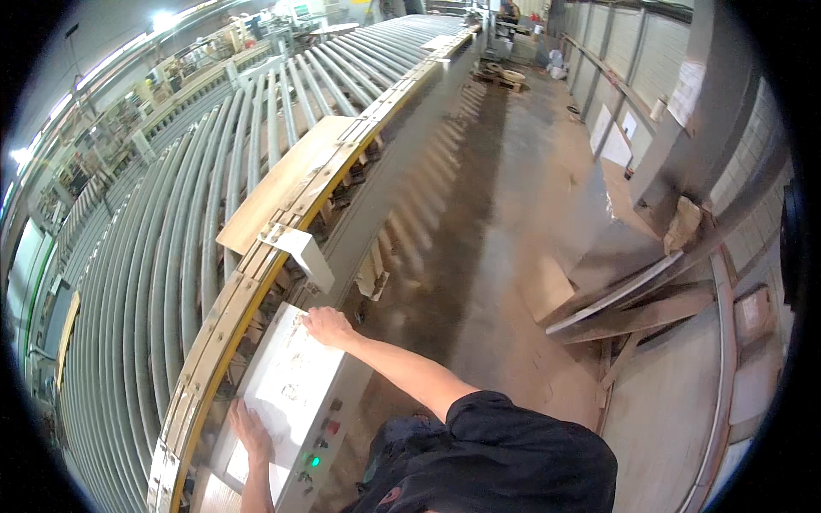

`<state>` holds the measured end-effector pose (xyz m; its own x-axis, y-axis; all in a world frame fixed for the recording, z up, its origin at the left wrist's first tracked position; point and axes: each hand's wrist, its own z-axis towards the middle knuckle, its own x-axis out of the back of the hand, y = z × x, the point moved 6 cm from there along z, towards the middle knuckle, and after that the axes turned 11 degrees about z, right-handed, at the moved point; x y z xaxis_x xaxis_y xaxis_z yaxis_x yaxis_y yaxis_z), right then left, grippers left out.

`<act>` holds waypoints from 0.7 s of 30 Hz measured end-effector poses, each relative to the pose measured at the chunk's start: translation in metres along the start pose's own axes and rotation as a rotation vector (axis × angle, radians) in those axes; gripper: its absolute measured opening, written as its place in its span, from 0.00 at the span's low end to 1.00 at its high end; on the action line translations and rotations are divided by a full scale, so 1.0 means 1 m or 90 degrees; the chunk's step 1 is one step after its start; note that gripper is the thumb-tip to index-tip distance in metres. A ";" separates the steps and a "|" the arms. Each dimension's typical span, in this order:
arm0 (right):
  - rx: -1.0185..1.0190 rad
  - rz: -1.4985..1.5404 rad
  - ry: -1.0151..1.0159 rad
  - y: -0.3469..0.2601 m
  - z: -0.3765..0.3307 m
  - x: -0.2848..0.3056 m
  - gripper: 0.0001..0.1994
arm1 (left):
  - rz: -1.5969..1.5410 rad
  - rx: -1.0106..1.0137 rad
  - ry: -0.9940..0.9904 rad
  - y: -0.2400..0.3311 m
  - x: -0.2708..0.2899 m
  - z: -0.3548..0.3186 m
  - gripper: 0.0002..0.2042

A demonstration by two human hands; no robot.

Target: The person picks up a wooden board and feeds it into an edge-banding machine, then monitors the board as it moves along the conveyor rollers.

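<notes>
In front of me a white control box (286, 385) has a flat top with pale chips or dust scattered over it. My left hand (248, 432) lies against its left edge, fingers stretched out and nothing held. At the far right corner of the top rests my right hand (327, 327), fingers slightly bent and apart on the surface. Buttons and a lit green lamp (315, 462) are on the side of the box facing me. Just left of the box runs the yellow-edged rail (224, 363) of a roller conveyor.
Grey rollers (162, 256) fill the left side and curve away into the distance. A wooden board (282, 184) lies on them beside the rail. A white bracket (304, 256) juts from the rail. Slanted beams (650, 312) and panels stand at the right wall; a pallet (505, 79) sits far down the aisle.
</notes>
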<state>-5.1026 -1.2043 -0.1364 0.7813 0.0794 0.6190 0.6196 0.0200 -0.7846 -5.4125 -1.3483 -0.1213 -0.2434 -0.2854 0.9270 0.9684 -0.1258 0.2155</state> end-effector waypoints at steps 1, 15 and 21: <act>-0.009 0.007 -0.002 -0.001 -0.002 0.000 0.23 | -0.010 -0.007 -0.006 0.003 0.001 0.001 0.18; -0.008 0.018 -0.015 0.000 0.002 -0.006 0.22 | -0.001 0.036 -0.027 0.003 0.004 -0.002 0.18; 0.319 -0.375 0.029 0.019 0.007 -0.019 0.13 | -0.094 -0.006 0.033 -0.017 -0.022 0.003 0.19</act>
<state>-5.1061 -1.1987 -0.1637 0.3430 -0.1243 0.9311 0.8340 0.4963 -0.2410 -5.4233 -1.3374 -0.1445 -0.3853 -0.3117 0.8685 0.9216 -0.1788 0.3446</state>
